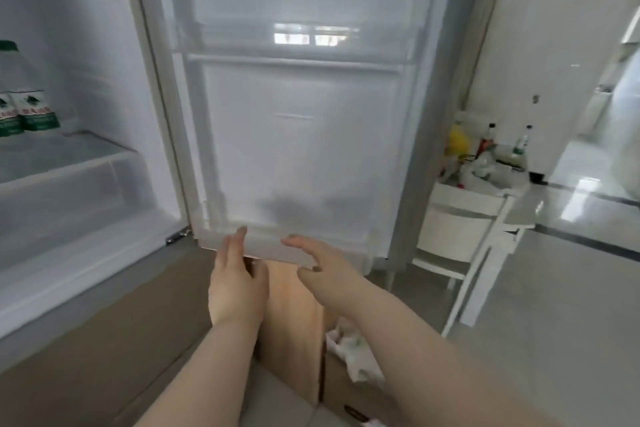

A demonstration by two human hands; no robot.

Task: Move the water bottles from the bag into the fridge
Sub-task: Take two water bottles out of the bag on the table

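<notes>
**Both hands at the fridge door, no bottle in either**

While the fridge door point(304, 135) stands swung wide, both hands meet its lower edge: the left hand point(235, 284) lies with fingers stretched up against the bottom rail, and the right hand point(322, 267) curves just beside it, thumb and fingers spread. Neither grip holds anything; both are open and empty. My guess is that they rest there to steady or swing the door, since its inner racks look bare and nothing is being carried.

Two water bottles point(29, 111) with green-and-white labels stand side by side on the fridge shelf point(79, 163) at far left, and a green cap above them may belong to a third, though the frame edge cuts it off. They sit near the shelf front, probably for easy reach.

One white plastic bag point(356, 354) lies crumpled on the floor below the right forearm, beside a cardboard box point(294, 333). Whether any bottles remain inside it cannot be told.
</notes>
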